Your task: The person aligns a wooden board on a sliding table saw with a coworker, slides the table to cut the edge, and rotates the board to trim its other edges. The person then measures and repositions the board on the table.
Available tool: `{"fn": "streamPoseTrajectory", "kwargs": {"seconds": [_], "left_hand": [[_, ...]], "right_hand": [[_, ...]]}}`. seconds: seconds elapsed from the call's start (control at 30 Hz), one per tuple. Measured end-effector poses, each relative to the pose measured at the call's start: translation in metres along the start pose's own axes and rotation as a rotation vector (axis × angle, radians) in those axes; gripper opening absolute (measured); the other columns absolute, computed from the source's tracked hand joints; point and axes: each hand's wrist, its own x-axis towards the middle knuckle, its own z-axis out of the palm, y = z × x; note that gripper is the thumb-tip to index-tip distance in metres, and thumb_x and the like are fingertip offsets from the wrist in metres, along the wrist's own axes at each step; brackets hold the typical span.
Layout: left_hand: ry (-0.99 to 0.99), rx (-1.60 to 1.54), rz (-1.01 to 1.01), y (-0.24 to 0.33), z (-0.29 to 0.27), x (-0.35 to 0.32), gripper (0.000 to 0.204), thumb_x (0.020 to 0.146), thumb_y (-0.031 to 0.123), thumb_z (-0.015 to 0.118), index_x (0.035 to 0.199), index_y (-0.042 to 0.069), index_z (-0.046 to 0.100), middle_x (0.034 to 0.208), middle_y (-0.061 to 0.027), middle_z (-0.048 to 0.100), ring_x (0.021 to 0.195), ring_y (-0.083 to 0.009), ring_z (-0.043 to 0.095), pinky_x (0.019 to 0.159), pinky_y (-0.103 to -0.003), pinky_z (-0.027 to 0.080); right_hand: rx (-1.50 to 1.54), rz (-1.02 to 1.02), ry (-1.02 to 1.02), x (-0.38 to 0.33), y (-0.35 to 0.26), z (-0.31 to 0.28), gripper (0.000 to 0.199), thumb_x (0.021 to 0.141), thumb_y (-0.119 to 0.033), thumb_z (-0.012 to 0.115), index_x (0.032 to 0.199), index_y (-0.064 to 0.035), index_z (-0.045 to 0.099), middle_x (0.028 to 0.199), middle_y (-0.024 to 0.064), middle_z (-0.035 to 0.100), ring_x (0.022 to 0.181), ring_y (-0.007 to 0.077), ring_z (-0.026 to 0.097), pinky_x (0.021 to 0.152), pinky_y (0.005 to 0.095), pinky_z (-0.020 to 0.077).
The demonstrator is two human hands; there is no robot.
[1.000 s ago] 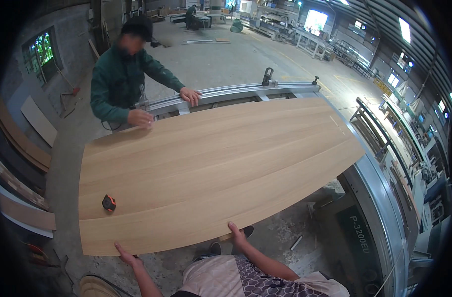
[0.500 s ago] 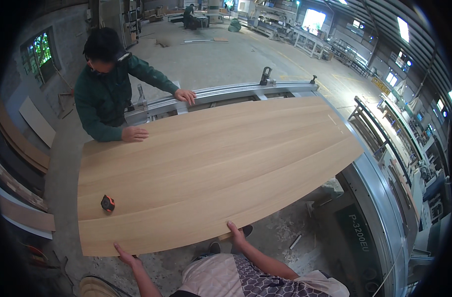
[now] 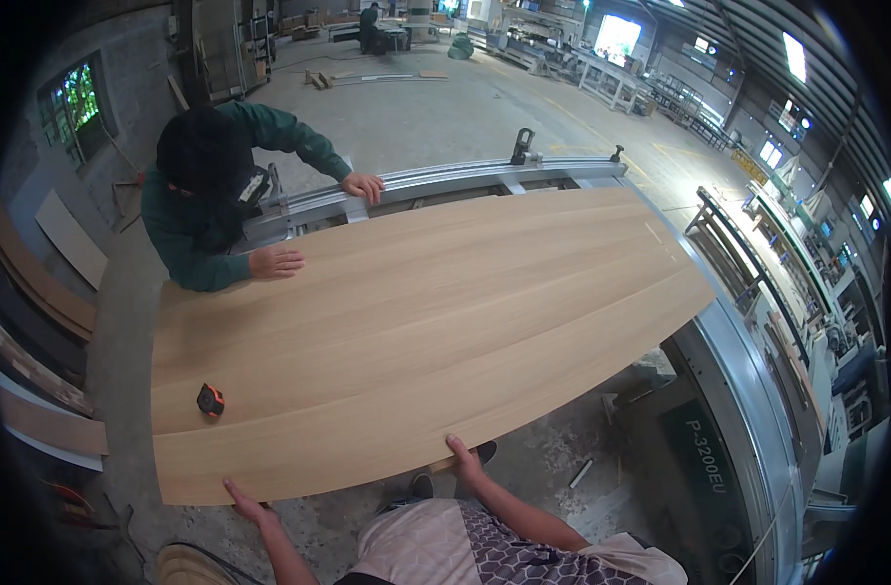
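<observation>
A large wood-grain panel [image 3: 406, 331] lies flat across the machine, its near edge toward me. My left hand [image 3: 245, 502] grips that edge near the left corner, thumb on top and fingers hidden underneath. Farther right, my right hand [image 3: 465, 459] holds the same edge, thumb over the top and the other fingers mostly out of sight below. A black and orange tape measure [image 3: 210, 401] rests on the panel's left part. Across from me, a co-worker in a green jacket [image 3: 194, 239] leans over the far edge, one hand on the panel and the other on the metal rail.
An aluminium fence rail [image 3: 416, 183] with a black stop [image 3: 522, 147] runs behind the panel. The grey machine body [image 3: 694, 448] stands at the right. Sheets of board [image 3: 40, 278] lean along the left side. Strips [image 3: 387, 78] lie on the floor beyond the rail.
The co-worker has bent lower over the panel, head dropping forward, and the hand on the panel has slid slightly right. My hands and the tape measure have stayed put.
</observation>
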Motion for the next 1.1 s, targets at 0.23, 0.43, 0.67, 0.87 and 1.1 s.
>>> {"fn": "streamPoseTrajectory", "kwargs": {"seconds": [0.23,0.43,0.67,0.87,1.1], "left_hand": [[-0.007,0.025,0.015,-0.001,0.006,-0.003,0.081,0.085,0.057,0.065,0.141,0.004,0.043,0.133,-0.0123,0.054,0.114,-0.0275,0.057,0.092,-0.043,0.048],[-0.020,0.021,-0.003,-0.004,-0.005,0.011,0.078,0.086,0.057,0.064,0.140,0.003,0.045,0.133,-0.0133,0.054,0.114,-0.0276,0.057,0.092,-0.043,0.048],[-0.035,0.024,0.015,-0.004,0.003,0.006,0.077,0.087,0.057,0.064,0.139,0.003,0.046,0.132,-0.0136,0.055,0.113,-0.0277,0.058,0.091,-0.043,0.049],[0.011,0.041,-0.009,-0.007,-0.007,0.016,0.076,0.086,0.057,0.065,0.135,0.001,0.050,0.128,-0.0135,0.058,0.110,-0.0275,0.059,0.091,-0.041,0.050],[-0.018,0.031,0.010,-0.004,-0.004,0.011,0.079,0.086,0.057,0.064,0.140,0.003,0.045,0.132,-0.0135,0.055,0.113,-0.0285,0.058,0.092,-0.043,0.048]], "right_hand": [[0.037,-0.030,0.027,0.003,0.001,-0.006,0.076,0.085,-0.047,0.068,0.137,0.0036,0.044,0.128,0.0152,0.056,0.116,0.0234,0.054,0.099,0.0360,0.0429],[-0.048,-0.077,0.047,-0.002,-0.005,0.007,0.077,0.086,-0.047,0.067,0.138,0.0038,0.042,0.132,0.0158,0.055,0.119,0.0238,0.053,0.103,0.0349,0.0403],[-0.081,-0.117,0.061,0.005,0.002,-0.002,0.073,0.089,-0.045,0.065,0.138,0.0043,0.042,0.133,0.0154,0.053,0.121,0.0233,0.051,0.103,0.0340,0.0393],[-0.061,-0.141,0.034,0.007,0.007,-0.002,0.071,0.090,-0.044,0.064,0.137,0.0049,0.043,0.131,0.0149,0.053,0.120,0.0220,0.050,0.102,0.0335,0.0396],[-0.081,-0.152,0.034,0.009,0.007,-0.003,0.070,0.090,-0.044,0.064,0.136,0.0051,0.043,0.129,0.0157,0.054,0.118,0.0221,0.052,0.101,0.0332,0.0408]]}}
